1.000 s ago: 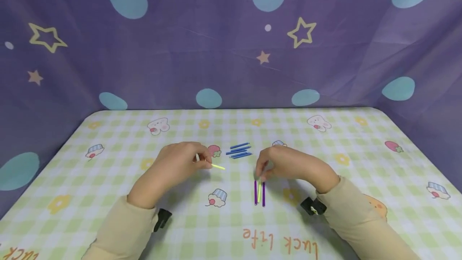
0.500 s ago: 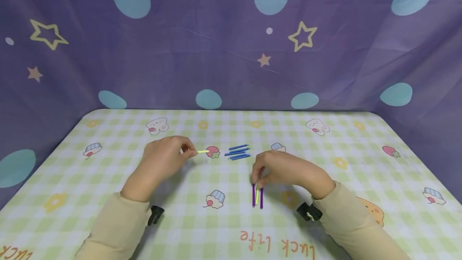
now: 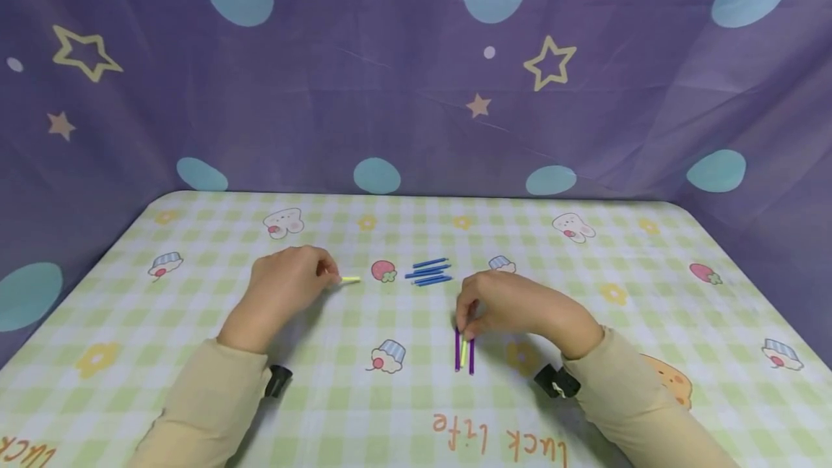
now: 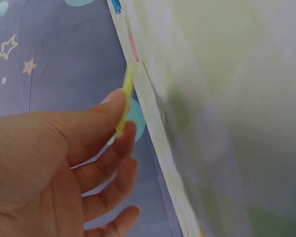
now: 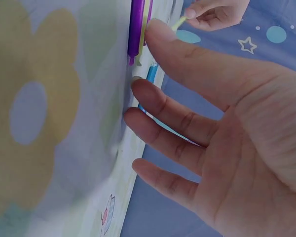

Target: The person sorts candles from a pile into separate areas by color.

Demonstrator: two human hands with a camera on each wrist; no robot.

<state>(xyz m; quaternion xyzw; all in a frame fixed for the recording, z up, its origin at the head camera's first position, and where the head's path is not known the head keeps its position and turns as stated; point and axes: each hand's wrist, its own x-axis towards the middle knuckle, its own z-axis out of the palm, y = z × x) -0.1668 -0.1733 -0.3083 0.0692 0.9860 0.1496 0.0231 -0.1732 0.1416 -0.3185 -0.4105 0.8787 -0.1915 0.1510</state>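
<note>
In the head view my left hand point(image 3: 282, 295) is over the left-middle of the table, pinching a thin yellow stick point(image 3: 351, 279) between thumb and fingertips. The left wrist view shows this yellow stick point(image 4: 129, 81) jutting past the thumb, slightly blurred. My right hand point(image 3: 513, 307) is lowered near the table's middle, its thumb and a finger pinching the far end of a second yellow stick point(image 3: 464, 356). That one lies between two purple sticks, the left purple stick point(image 3: 457, 358) and the right purple stick point(image 3: 471, 360). A narrow tip shows on a purple stick point(image 5: 135, 29) in the right wrist view.
Several blue sticks point(image 3: 429, 272) lie together behind the purple ones, roughly sideways. A green-and-white checked cloth point(image 3: 325, 410) with printed cakes and flowers covers the table. Beyond its back edge hangs a purple curtain point(image 3: 403, 107). Black straps point(image 3: 557, 381) show at both wrists.
My left hand has drawn back to the left and slightly farther away, carrying its yellow stick from near the middle. My right hand stays at the purple and yellow sticks, barely shifting.
</note>
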